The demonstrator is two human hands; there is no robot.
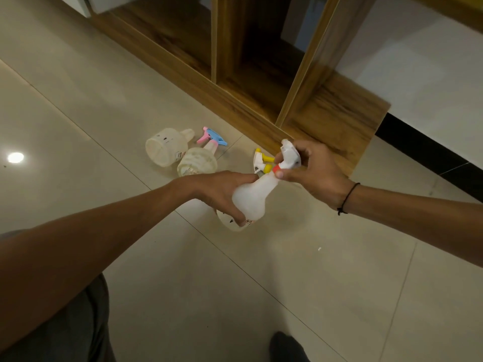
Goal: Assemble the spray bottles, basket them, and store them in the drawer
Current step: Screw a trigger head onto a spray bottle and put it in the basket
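My left hand (222, 190) grips a translucent white bottle (254, 197) by its body, above the floor. At the bottle's neck my right hand (311, 171) holds a white spray head with an orange collar (288, 158). Behind them on the floor lies a white and yellow spray head (262, 160). Further left lie two more translucent bottles: one without a head (167, 146), and one (197, 162) with a pink and blue spray head (211, 138) at its neck.
A wooden cabinet (261, 74) with open compartments stands on the pale tiled floor (287, 270) just beyond the bottles. A white wall with a black skirting (428, 150) runs at the right. My knee (78, 322) and a dark foot (285, 347) show at the bottom.
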